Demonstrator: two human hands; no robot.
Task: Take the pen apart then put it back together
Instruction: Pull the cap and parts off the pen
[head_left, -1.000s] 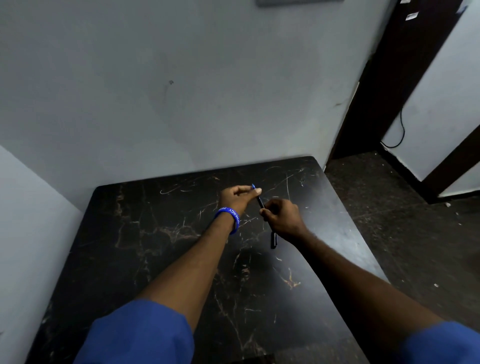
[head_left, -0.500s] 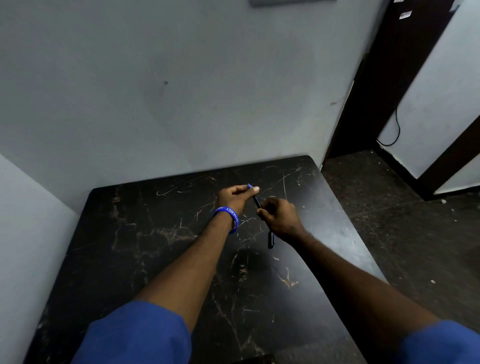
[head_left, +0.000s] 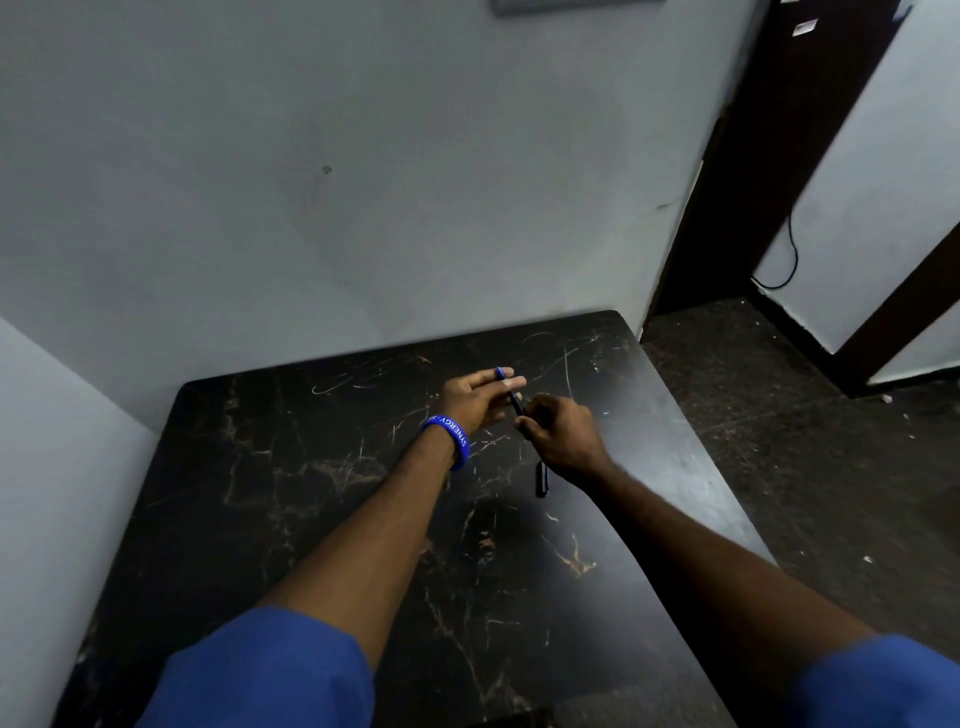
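Observation:
A slim dark pen (head_left: 516, 402) with a blue end is held above the black marble-pattern table (head_left: 311, 493), slanting from upper left to lower right. My left hand (head_left: 475, 397), with a blue wristband, pinches the pen's blue upper end between thumb and fingers. My right hand (head_left: 563, 439) is closed around the lower end, which it hides. A short black pen piece (head_left: 542, 479), likely the cap, lies on the table just below my right wrist.
The table stands against a pale wall, with another wall at its left. Its right edge (head_left: 691, 441) drops to a dark speckled floor. A dark door frame (head_left: 769, 156) and a black cable (head_left: 789, 260) are at the far right.
Both hands keep the same hold on the pen. My left fingers have spread slightly around the blue end. The view has shifted a little.

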